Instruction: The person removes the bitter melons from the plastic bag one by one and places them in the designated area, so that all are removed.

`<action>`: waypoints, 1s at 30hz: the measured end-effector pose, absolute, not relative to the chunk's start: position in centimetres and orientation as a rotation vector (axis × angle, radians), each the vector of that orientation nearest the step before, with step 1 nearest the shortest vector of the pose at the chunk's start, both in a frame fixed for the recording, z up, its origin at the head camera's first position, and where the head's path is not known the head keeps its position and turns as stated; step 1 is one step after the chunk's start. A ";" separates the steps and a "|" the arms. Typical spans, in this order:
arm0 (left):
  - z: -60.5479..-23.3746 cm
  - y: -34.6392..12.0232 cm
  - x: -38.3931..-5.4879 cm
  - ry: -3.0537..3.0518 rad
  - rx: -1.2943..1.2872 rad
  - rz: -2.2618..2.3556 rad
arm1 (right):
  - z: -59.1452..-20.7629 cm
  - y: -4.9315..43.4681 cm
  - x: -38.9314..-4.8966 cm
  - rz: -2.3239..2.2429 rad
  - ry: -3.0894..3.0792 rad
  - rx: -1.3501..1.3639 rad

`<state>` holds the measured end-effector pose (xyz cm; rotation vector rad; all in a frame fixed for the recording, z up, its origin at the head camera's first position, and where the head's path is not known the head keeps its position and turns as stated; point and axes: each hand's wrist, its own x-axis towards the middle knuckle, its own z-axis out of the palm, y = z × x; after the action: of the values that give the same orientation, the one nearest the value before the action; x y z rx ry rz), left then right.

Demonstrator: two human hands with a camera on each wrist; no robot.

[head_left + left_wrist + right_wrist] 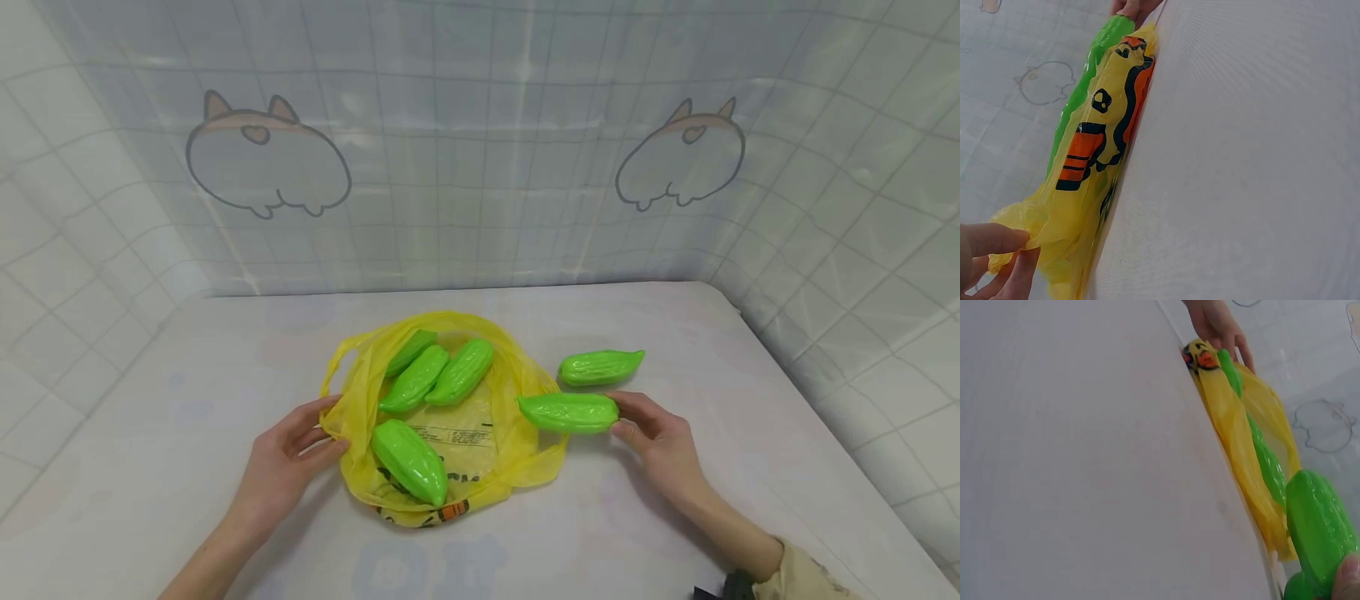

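Note:
A yellow plastic bag (pixel 517 442) lies on the table with its mouth spread wide. My left hand (pixel 288 458) pinches the bag's left edge between thumb and fingers; the left wrist view shows this hand (pixel 997 256) on the thin plastic. Inside are several bright green bitter melons, one melon (pixel 411 461) at the near side and a cluster (pixel 460 372) toward the back. My right hand (pixel 660 446) grips another bitter melon (pixel 568 413) by its right end, its tip over the bag's right rim. Behind it, one more melon (pixel 600 367) rests on the table.
The white table (pixel 645 533) runs back to a tiled-pattern sheet (pixel 480 167) with cartoon animal drawings. Similar sheets stand at both sides. A dark object (pixel 727 587) shows by the right sleeve (pixel 798 575).

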<state>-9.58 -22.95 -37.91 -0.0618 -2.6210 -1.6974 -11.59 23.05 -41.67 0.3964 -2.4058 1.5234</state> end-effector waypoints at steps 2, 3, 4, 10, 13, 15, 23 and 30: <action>-37.9 -23.0 -9.6 -2.624 -0.060 -1.697 | -41.6 23.6 -11.7 1.505 -2.409 0.377; -37.9 -23.0 -9.6 -2.625 -0.058 -1.697 | -41.6 23.8 -11.8 1.497 -2.409 0.369; -37.9 -23.0 -9.6 -2.627 -0.056 -1.698 | -41.6 24.0 -11.8 1.488 -2.410 0.363; -37.9 -23.0 -9.6 -2.633 -0.051 -1.702 | -41.5 25.1 -12.1 1.399 -2.423 0.334; -37.9 -23.0 -9.6 -2.633 -0.050 -1.700 | -41.5 25.6 -12.2 1.353 -2.439 0.320; -37.9 -23.0 -9.6 -2.633 -0.048 -1.705 | -41.6 25.9 -12.2 1.333 -2.447 0.309; -38.0 -23.0 -9.6 -2.626 -0.052 -1.706 | -41.6 27.1 -12.5 1.285 -2.455 0.284; -38.0 -23.0 -9.6 -2.624 -0.051 -1.702 | -41.6 28.1 -12.6 1.264 -2.470 0.259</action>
<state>-9.56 -22.96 -38.00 -0.0511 -2.6238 -1.7015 -12.57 28.07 -41.64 0.2586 -2.4701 1.2642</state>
